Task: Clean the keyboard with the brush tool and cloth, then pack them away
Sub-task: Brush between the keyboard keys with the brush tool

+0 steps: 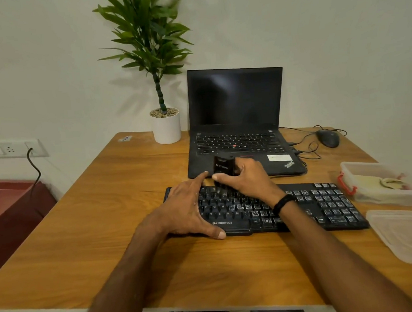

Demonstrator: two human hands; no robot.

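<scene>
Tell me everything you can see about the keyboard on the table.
The keyboard is black, seemingly plastic, and full-size, with a number pad at its right end, white legends and ZEBRONICS printed near the front edge. Many keys look smeared or dusted whitish. It lies flat on the wooden table, just in front of the open laptop. The left hand rests flat on its left end, thumb at the front edge. The right hand holds a black brush tool down on the upper key rows.

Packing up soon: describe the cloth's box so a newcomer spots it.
On the wooden desk, go right of the keyboard. The clear plastic box there holds a yellowish cloth. Unlike the flat lid beside it, it has a red clip.
</scene>
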